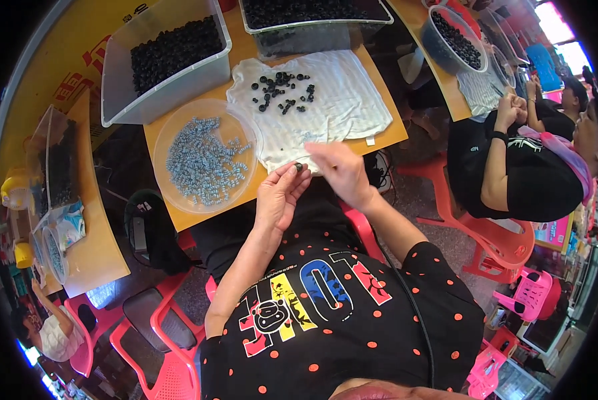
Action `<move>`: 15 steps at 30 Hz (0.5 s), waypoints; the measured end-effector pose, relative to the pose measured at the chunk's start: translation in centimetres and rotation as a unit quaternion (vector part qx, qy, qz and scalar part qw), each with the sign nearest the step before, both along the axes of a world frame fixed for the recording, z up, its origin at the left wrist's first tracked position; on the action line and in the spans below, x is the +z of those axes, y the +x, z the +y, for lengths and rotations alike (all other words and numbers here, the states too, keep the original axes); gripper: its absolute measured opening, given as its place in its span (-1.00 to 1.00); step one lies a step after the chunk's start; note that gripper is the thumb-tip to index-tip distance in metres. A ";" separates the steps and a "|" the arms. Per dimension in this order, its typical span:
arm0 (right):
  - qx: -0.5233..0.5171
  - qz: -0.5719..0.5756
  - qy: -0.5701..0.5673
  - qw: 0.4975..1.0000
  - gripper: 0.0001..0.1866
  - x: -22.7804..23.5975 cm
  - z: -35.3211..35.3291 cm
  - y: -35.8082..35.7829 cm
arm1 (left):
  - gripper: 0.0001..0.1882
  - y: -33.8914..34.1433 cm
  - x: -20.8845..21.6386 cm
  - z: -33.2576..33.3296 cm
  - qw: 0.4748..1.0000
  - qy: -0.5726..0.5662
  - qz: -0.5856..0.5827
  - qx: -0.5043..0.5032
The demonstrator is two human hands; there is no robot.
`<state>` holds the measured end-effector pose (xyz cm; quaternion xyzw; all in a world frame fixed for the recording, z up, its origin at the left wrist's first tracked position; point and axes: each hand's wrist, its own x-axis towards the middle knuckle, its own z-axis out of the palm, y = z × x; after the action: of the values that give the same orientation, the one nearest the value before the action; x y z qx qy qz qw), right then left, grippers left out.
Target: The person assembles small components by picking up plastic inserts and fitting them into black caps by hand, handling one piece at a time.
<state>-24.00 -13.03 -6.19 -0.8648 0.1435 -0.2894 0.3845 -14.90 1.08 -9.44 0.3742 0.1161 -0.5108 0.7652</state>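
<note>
My left hand pinches a small round black part between thumb and fingertips, at the table's near edge. Just right of it, apart from the part, is my right hand; its fingers are smeared by motion, so I cannot see whether they hold anything. Beyond both hands lies a white cloth with several loose black parts scattered on it. To the left, a round clear plastic tray holds a heap of small blue-grey pieces that look like coil springs.
Two clear bins full of black parts stand at the table's far side. At the right, another person sits by a second table with a tub of black parts. Red plastic chairs stand around.
</note>
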 end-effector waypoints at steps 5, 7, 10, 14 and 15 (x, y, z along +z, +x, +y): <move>-0.046 -0.006 -0.093 0.995 -0.85 -2.3 -6.4 4.7 | -0.79 0.3 0.4 0.3 0.999 -0.034 -0.006 -0.002; -0.043 0.003 -0.137 0.990 -0.85 -3.2 -7.3 5.9 | -0.79 0.5 0.5 0.6 0.999 -0.038 -0.005 0.000; -0.028 0.039 -0.187 0.981 -0.85 -3.9 -7.6 7.0 | -0.78 0.9 0.4 0.9 0.999 -0.045 0.008 0.017; -0.015 0.050 -0.164 0.985 -0.84 -4.2 -7.4 7.2 | -0.79 1.4 0.3 1.2 0.998 -0.057 0.008 0.017; -0.022 0.038 -0.163 0.986 -0.83 -3.9 -7.3 7.2 | -0.80 1.5 0.4 1.2 0.998 -0.060 0.009 0.014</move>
<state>-16.78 -20.30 -10.08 -0.9229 0.1279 -0.2844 0.2261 -13.40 2.26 -9.01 0.3217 0.0972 -0.5097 0.7920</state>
